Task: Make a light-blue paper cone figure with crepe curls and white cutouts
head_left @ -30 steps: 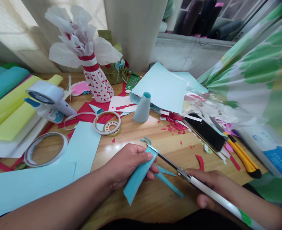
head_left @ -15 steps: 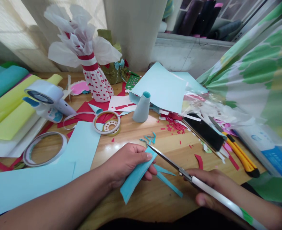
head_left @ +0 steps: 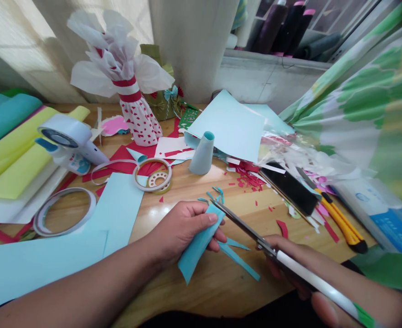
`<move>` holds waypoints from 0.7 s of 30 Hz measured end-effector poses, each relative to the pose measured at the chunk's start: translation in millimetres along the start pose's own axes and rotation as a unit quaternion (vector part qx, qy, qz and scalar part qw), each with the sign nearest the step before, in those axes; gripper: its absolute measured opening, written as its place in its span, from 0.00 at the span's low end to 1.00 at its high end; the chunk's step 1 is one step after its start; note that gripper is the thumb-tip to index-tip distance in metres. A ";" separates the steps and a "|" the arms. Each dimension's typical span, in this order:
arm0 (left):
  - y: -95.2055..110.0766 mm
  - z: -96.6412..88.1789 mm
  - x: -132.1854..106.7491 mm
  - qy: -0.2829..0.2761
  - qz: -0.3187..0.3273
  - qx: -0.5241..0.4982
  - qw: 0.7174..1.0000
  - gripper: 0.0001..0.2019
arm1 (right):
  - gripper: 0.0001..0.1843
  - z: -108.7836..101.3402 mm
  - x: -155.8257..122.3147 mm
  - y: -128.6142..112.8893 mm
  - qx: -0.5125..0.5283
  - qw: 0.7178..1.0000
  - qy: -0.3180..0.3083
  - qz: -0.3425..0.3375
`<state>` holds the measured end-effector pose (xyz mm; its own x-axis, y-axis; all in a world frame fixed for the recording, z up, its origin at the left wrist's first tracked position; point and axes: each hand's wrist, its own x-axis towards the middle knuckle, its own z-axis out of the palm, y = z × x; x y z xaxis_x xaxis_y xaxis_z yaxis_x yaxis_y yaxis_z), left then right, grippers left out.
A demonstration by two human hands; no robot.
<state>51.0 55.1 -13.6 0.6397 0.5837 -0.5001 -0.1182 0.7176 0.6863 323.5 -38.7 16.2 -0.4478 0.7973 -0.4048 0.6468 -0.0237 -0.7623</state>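
Table: a wooden table [head_left: 160, 291] runs across the scene, its far edge against a pale curtain [head_left: 190, 41].

Fabric: green-and-white leaf-print cloth [head_left: 368, 105] hangs in at the far right.

Card: a large pale blue card sheet [head_left: 119, 209] lies near left, under the left forearm [head_left: 85, 282]; another sheet [head_left: 228, 123] lies far centre.

Left arm: the forearm reaches in from the near left, and the left hand [head_left: 183, 232] is raised just off the table, palm turned inward.

Left fingers: the fingers [head_left: 190, 218] curl together, pinching the blue paper strip [head_left: 199, 243] against the thumb.

Right arm: it comes in from the near right, and the right hand [head_left: 290, 264] angles the scissors [head_left: 249, 228] toward the left hand.

Right fingers: the fingers [head_left: 276, 243] wrap closely around the white handle, pressed together; the thumb [head_left: 324, 310] sits low at the near edge.

Scissors: the narrow blades reach the strip's far end; how far apart they stand cannot be told.

Strip: held in the air above the table, between both hands, its lower end pointing near.

Offcuts: thin blue slivers [head_left: 237, 259] lie below the strip; small curls [head_left: 218, 193] lie beyond the blades.

Nearby: a paper cone [head_left: 203, 155] stands far centre; red scraps [head_left: 250, 180] lie to its right.
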 end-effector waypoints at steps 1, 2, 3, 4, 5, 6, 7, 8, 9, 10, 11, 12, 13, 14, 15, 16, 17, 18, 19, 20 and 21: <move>-0.1 -0.3 -0.2 -0.002 0.003 0.004 1.000 0.11 | 0.40 -2.6 0.1 -0.6 -0.013 1.000 -0.010 -0.013; -0.3 -0.6 -0.3 -0.004 0.005 0.010 1.000 0.11 | 0.38 -5.0 -0.2 -0.5 -0.027 0.999 -0.017 -0.027; -0.4 -0.9 -0.3 -0.006 0.006 0.015 1.000 0.10 | 0.38 -7.1 -0.9 0.6 -0.041 0.998 -0.021 -0.039; -0.5 -1.1 -0.3 -0.008 0.006 0.021 1.000 0.10 | 0.38 -8.6 -1.8 2.5 -0.053 0.997 -0.025 -0.047; -0.5 -1.1 -0.3 -0.009 0.005 0.027 1.000 0.10 | 0.38 -9.4 -2.9 4.9 -0.063 0.996 -0.030 -0.053; -0.4 -1.0 -0.2 -0.008 0.004 0.032 0.999 0.10 | 0.39 -9.6 -3.9 7.4 -0.072 0.995 -0.028 -0.056; -0.2 -0.7 -0.1 -0.006 0.001 0.036 0.999 0.10 | 0.39 -9.2 -4.8 9.6 -0.081 0.995 -0.028 -0.055; 0.0 -0.4 0.0 -0.002 -0.002 0.040 0.999 0.11 | 0.40 -8.2 -5.4 11.2 -0.088 0.994 -0.028 -0.052; 0.2 0.0 0.1 0.002 -0.005 0.043 0.999 0.11 | 0.40 -7.1 -5.8 11.6 -0.094 0.994 -0.024 -0.048; 0.4 0.3 0.3 0.005 -0.008 0.046 0.999 0.11 | 0.40 -5.8 -5.7 10.8 -0.098 0.994 -0.019 -0.044; 0.5 0.4 0.4 0.007 -0.010 0.048 0.999 0.10 | 0.40 -4.8 -5.1 8.6 -0.100 0.994 -0.014 -0.038; 0.5 0.5 0.4 0.008 -0.013 0.050 0.999 0.10 | 0.39 -4.1 -4.1 5.1 -0.099 0.994 -0.011 -0.033; 0.4 0.4 0.5 0.009 -0.016 0.054 0.998 0.10 | 0.38 -3.7 -2.5 0.5 -0.097 0.995 -0.007 -0.029; 0.1 0.2 0.5 0.010 -0.017 0.057 0.998 0.10 | 0.36 -3.6 -0.4 -4.9 -0.093 0.995 -0.001 -0.025; -0.3 0.0 0.5 0.011 -0.018 0.059 0.998 0.10 | 0.35 -3.7 2.2 -10.6 -0.088 0.996 0.002 -0.020; -0.9 -0.3 0.5 0.012 -0.020 0.061 0.998 0.10 | 0.34 -3.8 5.1 -16.3 -0.081 0.997 0.003 -0.015; -1.5 -0.5 0.6 0.012 -0.020 0.062 0.998 0.10 | 0.33 -3.7 8.2 -21.3 -0.075 0.997 0.000 -0.009; -2.1 -0.7 0.8 0.012 -0.020 0.062 0.998 0.11 | 0.33 -3.2 11.2 -25.6 -0.069 0.998 -0.007 -0.003; -2.6 -1.0 1.1 0.012 -0.020 0.060 0.998 0.11 | 0.32 -2.4 13.9 -28.8 -0.065 0.998 -0.013 0.005; -3.0 -1.2 1.4 0.010 -0.021 0.056 0.998 0.12 | 0.31 -1.1 16.0 -31.0 -0.062 0.998 -0.017 0.011; -3.3 -1.5 1.7 0.008 -0.021 0.050 0.998 0.12 | 0.30 0.5 17.5 -32.3 -0.061 0.998 -0.017 0.016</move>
<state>51.4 54.3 -17.5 0.6298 0.5600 -0.5384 -0.0144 0.7013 0.7127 294.5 -24.3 33.5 -0.4442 0.7767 -0.4466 0.7305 0.0253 -0.6825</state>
